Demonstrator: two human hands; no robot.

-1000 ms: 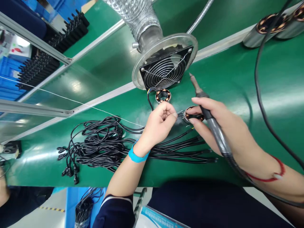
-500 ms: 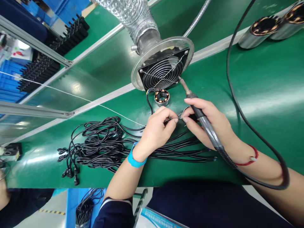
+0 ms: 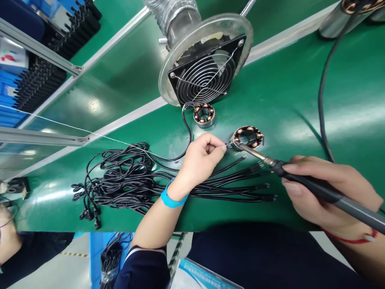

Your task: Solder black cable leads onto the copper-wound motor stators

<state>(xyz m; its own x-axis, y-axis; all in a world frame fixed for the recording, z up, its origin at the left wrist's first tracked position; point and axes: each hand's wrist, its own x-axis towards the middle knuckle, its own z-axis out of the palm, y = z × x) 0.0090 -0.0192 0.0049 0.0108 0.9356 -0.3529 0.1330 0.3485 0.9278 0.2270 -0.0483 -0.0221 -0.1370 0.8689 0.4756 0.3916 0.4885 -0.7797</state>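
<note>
My left hand [image 3: 204,156], with a blue band at the wrist, pinches the end of a black cable; thin wire ends [image 3: 229,144] stick out past the fingertips beside a stator [image 3: 248,137] with copper windings. My right hand [image 3: 325,192] grips a soldering iron [image 3: 309,185] by its dark handle. The iron's tip lies at the near left rim of that stator; contact with the wire is too small to make out. A smaller-looking stator [image 3: 204,116] with a cable joined to it sits further back, below the fan.
A fan with a wire guard [image 3: 205,82] on a ducted hood stands behind the stators. Coiled black cables [image 3: 126,176] lie left on the green bench [image 3: 300,100]. A thin white strand [image 3: 90,132] crosses from the left. Metal cylinders [image 3: 333,22] stand back right. Another person's hand [image 3: 7,228] shows far left.
My right hand has moved right and nearer, away from my left fingertips. The iron's tip has come down from near the fan to the stator, now uncovered. The view has shifted slightly.
</note>
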